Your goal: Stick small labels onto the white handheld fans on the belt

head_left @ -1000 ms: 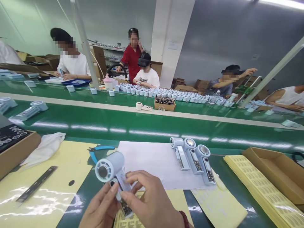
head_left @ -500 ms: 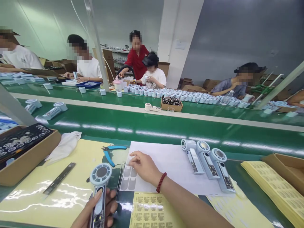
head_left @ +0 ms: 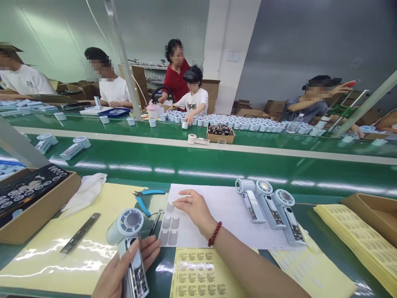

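My left hand (head_left: 124,269) grips a pale blue handheld fan (head_left: 130,244) by its handle, round head up, near the bottom edge. My right hand (head_left: 194,207), a red bead bracelet on its wrist, lies on a white sheet (head_left: 217,215) with fingertips by the grey stickers (head_left: 170,229) at the sheet's left corner. It holds nothing I can see. Tweezers (head_left: 155,222) lie between the fan and the stickers. Three more fans (head_left: 269,209) rest side by side on the sheet's right.
Blue pliers (head_left: 144,198), a white cloth (head_left: 85,192), a dark ruler (head_left: 80,233) and a cardboard box of rings (head_left: 27,200) lie left. Yellow sticker sheets (head_left: 198,275) (head_left: 356,240) and a box (head_left: 375,211) sit right. Beyond a green conveyor (head_left: 198,161), several people work.
My right hand left the fan and reached forward onto the white sheet by the grey stickers. My left hand kept the fan and lowered it toward me.
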The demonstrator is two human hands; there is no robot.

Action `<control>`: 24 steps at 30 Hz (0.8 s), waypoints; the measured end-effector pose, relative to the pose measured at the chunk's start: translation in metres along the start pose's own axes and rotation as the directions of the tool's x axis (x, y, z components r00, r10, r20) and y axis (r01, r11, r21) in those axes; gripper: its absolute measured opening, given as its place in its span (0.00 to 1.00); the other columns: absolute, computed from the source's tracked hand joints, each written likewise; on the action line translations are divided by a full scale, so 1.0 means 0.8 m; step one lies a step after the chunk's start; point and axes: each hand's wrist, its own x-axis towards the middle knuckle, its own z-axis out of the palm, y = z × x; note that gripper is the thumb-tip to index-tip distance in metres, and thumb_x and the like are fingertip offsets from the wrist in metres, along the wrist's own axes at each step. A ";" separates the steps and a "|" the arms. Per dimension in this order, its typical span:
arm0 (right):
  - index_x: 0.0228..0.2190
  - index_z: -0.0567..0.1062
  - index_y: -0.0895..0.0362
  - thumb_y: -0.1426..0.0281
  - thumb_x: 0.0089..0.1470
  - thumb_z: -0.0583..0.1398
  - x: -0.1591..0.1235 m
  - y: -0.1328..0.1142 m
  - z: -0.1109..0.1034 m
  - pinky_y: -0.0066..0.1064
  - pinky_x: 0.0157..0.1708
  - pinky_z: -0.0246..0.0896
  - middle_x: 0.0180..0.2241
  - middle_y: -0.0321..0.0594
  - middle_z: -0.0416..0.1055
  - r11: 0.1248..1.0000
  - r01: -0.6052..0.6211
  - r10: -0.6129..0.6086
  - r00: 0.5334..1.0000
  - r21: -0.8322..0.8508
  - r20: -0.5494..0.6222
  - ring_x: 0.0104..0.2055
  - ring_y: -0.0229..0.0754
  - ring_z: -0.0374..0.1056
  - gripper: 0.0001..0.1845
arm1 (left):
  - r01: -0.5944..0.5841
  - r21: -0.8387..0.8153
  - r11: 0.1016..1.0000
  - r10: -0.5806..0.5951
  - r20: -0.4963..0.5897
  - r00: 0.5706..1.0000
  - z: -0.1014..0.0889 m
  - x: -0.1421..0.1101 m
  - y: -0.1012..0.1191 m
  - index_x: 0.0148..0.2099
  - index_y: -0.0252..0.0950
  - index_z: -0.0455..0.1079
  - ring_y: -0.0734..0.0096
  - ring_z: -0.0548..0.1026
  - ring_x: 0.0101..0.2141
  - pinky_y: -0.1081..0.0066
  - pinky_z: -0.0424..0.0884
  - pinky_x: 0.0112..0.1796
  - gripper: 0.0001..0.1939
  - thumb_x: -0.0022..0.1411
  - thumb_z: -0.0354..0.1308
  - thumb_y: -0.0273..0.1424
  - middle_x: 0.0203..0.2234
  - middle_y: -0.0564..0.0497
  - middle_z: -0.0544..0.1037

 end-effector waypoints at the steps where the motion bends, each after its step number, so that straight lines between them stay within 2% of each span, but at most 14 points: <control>1: 0.42 0.70 0.56 0.68 0.49 0.66 -0.011 -0.007 -0.006 0.38 0.48 0.68 0.36 0.42 0.80 0.998 0.001 -0.001 1.000 0.058 0.006 0.44 0.46 0.77 0.18 | -0.032 -0.008 0.999 0.032 -0.006 0.999 0.006 -0.002 0.001 0.43 0.30 0.76 0.59 0.83 0.34 0.66 0.81 0.38 0.08 0.62 0.59 0.25 0.37 0.40 0.83; 4: 0.45 0.70 0.55 0.63 0.45 0.69 -0.060 -0.028 -0.022 0.38 0.46 0.70 0.34 0.37 0.79 0.979 -0.008 -0.005 0.998 0.205 0.060 0.46 0.47 0.75 0.25 | -0.009 -0.094 0.996 0.012 0.035 0.999 0.030 -0.005 0.003 0.46 0.30 0.74 0.68 0.79 0.25 0.67 0.82 0.30 0.09 0.64 0.56 0.23 0.29 0.45 0.80; 7: 0.43 0.71 0.54 0.66 0.40 0.73 -0.110 -0.043 -0.027 0.35 0.39 0.71 0.27 0.32 0.77 0.928 -0.058 0.029 0.996 0.369 0.082 0.48 0.50 0.75 0.28 | 0.166 -0.230 0.959 -0.138 0.134 0.981 0.060 -0.007 0.002 0.44 0.26 0.72 0.73 0.76 0.22 0.72 0.79 0.25 0.08 0.66 0.53 0.21 0.28 0.46 0.76; 10: 0.39 0.72 0.54 0.69 0.38 0.75 -0.142 -0.045 -0.023 0.36 0.42 0.72 0.24 0.32 0.77 0.893 -0.040 0.041 0.999 0.448 0.007 0.53 0.53 0.72 0.26 | 0.335 -0.357 0.872 -0.273 0.213 0.938 0.091 -0.014 -0.003 0.42 0.25 0.70 0.78 0.73 0.19 0.79 0.76 0.21 0.06 0.66 0.53 0.22 0.28 0.48 0.74; 13: 0.38 0.73 0.54 0.68 0.40 0.74 -0.153 -0.043 -0.017 0.40 0.49 0.69 0.25 0.34 0.79 0.906 0.021 0.022 0.995 0.423 -0.096 0.55 0.54 0.71 0.23 | 0.352 -0.413 0.840 -0.305 0.178 0.936 0.113 -0.024 -0.010 0.42 0.26 0.69 0.80 0.73 0.19 0.80 0.75 0.21 0.05 0.67 0.53 0.22 0.28 0.48 0.73; 15: 0.36 0.73 0.53 0.68 0.40 0.73 -0.154 -0.043 -0.015 0.41 0.49 0.69 0.25 0.36 0.79 0.923 0.026 0.029 0.990 0.385 -0.137 0.55 0.55 0.71 0.21 | 0.341 -0.419 0.841 -0.302 0.158 0.940 0.121 -0.028 -0.014 0.42 0.27 0.69 0.80 0.73 0.20 0.80 0.76 0.22 0.05 0.68 0.52 0.23 0.28 0.49 0.73; 18: 0.35 0.73 0.53 0.70 0.40 0.70 -0.152 -0.045 -0.015 0.40 0.49 0.70 0.25 0.36 0.80 0.939 0.027 0.029 0.987 0.343 -0.157 0.54 0.53 0.72 0.18 | 0.347 -0.422 0.837 -0.318 0.141 0.938 0.127 -0.031 -0.016 0.39 0.28 0.68 0.80 0.74 0.20 0.81 0.76 0.23 0.06 0.69 0.51 0.25 0.27 0.50 0.72; 24: 0.35 0.72 0.52 0.71 0.40 0.68 -0.148 -0.042 -0.014 0.36 0.45 0.72 0.25 0.33 0.80 0.959 0.026 0.020 0.987 0.282 -0.160 0.43 0.49 0.77 0.16 | 0.350 -0.443 0.825 -0.331 0.124 0.936 0.132 -0.034 -0.013 0.38 0.29 0.68 0.79 0.73 0.20 0.81 0.75 0.21 0.07 0.70 0.51 0.26 0.26 0.51 0.72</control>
